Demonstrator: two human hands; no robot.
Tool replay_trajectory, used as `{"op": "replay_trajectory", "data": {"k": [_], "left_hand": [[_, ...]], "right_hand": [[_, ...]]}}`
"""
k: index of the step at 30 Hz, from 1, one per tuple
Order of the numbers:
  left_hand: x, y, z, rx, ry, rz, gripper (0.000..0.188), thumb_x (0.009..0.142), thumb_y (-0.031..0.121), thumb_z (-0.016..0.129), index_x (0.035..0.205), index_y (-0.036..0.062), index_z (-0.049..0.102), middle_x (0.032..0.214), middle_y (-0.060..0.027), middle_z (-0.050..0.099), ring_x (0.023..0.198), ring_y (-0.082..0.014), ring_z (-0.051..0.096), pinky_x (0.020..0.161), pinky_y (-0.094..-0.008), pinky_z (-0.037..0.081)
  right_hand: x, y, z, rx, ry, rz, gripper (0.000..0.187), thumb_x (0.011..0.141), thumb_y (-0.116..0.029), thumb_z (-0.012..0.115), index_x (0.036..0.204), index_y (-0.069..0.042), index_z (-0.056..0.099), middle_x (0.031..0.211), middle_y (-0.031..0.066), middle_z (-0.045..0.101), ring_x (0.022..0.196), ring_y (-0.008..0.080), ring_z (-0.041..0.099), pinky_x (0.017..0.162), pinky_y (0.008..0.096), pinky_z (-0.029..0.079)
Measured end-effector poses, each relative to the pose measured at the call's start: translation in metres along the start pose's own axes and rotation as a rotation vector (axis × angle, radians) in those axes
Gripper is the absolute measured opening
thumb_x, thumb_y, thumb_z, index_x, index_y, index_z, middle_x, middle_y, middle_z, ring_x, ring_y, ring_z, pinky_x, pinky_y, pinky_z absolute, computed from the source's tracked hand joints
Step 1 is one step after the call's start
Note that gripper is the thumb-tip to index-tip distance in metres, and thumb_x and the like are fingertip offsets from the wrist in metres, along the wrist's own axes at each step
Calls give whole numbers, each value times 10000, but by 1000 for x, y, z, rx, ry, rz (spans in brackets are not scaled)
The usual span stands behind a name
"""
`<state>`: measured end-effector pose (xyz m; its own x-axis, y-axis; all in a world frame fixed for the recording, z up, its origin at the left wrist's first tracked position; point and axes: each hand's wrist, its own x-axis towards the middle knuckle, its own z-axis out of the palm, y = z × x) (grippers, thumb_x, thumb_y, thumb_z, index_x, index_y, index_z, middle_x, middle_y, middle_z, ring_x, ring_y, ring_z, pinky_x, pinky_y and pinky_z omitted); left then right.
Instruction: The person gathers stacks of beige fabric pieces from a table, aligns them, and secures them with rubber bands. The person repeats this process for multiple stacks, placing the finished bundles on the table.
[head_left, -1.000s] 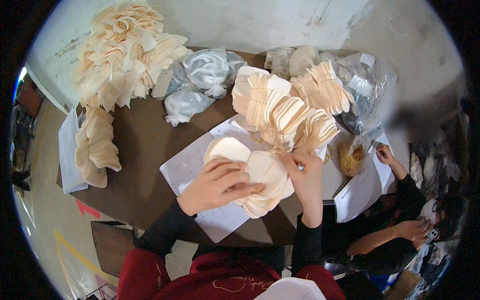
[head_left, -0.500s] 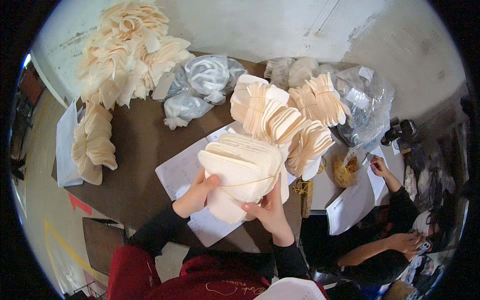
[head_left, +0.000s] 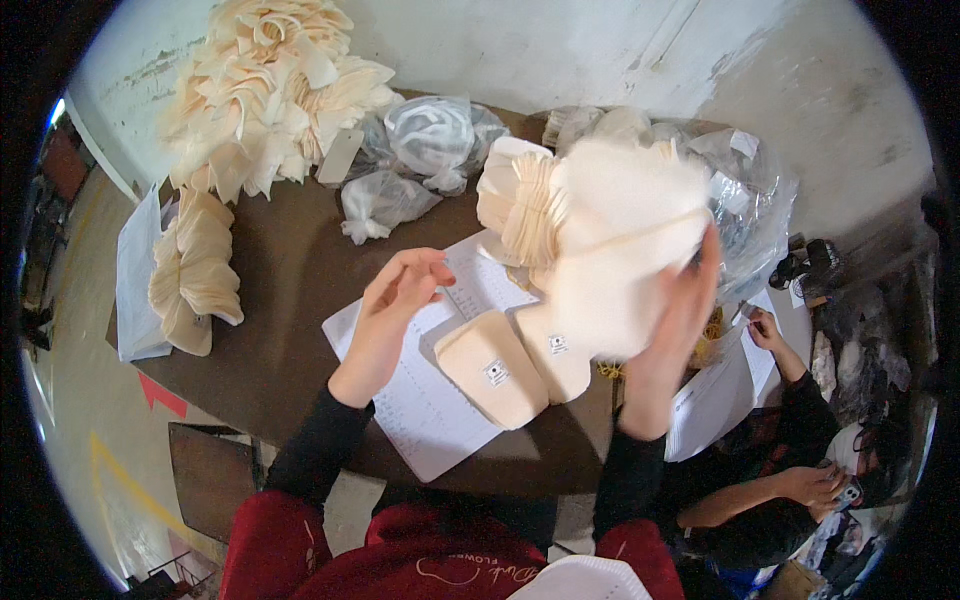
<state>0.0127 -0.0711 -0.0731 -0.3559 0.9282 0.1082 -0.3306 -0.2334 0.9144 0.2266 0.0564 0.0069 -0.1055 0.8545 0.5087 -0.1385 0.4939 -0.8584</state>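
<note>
My right hand [head_left: 682, 325], smeared by motion, grips a bundle of cream cloth pads [head_left: 625, 215] tied with a thin band, raised over the right side of the table. My left hand [head_left: 395, 300] hovers above the written sheets [head_left: 425, 430] with its fingers apart and nothing in them. Between my hands lies a stack of cream cloth pads [head_left: 475, 350] with a small printed label on top. Touching its right side is a second labelled stack [head_left: 567, 382], partly covered by the raised bundle. Behind that bundle stands another tied bundle [head_left: 510, 205].
A tall heap of cream pads [head_left: 255, 120] rises at the back left, with a tied bundle [head_left: 190, 265] before it. Clear plastic bags [head_left: 430, 135] sit at the back. On the right, another person's hand [head_left: 766, 328] is near papers [head_left: 715, 395] and yellow rubber bands [head_left: 712, 325].
My left hand has let go of the banded bundle and drawn away. My right hand has carried it up and to the right, uncovering the two labelled stacks.
</note>
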Motion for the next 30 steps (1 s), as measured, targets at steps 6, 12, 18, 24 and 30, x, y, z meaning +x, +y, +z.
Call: {"op": "replay_trajectory", "data": {"k": [6,12,18,24,30], "left_hand": [[9,-11,-13,615,-17,-150,386,936,343,628,1178,43,606,1027,-50,650,998,-175,607,885,-310,449],[-10,-45,-4,1068,-252,-81,599,752,357,787,1162,-28,581,1044,-192,643,975,-317,617,876,-390,474],[-5,-50,4,1060,-444,-242,667,659,330,853,1129,-57,579,1015,-220,629,968,-346,609,885,-387,469],[-3,-47,-2,668,-435,-276,660,737,224,809,1254,-46,499,1108,-170,619,1057,-269,599,921,-352,453],[-4,-53,3,471,-406,-304,743,833,113,744,1445,-19,344,1337,-118,542,1236,-194,508,1051,-320,389]], "right_hand": [[77,14,-58,-444,-7,286,515,938,-270,632,1364,-7,512,1231,136,601,1163,200,549,976,311,425],[-35,25,-69,-578,-119,45,304,928,-110,619,1209,8,605,1058,105,655,907,154,594,841,285,463],[-115,86,-67,-1008,-282,123,486,862,-95,674,1312,25,530,1023,165,679,874,199,626,815,328,501],[-104,49,-63,-504,-239,561,502,863,-84,672,1307,72,499,1076,176,671,973,227,642,853,331,498],[-107,4,-80,-63,48,428,332,923,-36,617,1235,55,549,1053,115,677,921,144,647,803,265,510]]}}
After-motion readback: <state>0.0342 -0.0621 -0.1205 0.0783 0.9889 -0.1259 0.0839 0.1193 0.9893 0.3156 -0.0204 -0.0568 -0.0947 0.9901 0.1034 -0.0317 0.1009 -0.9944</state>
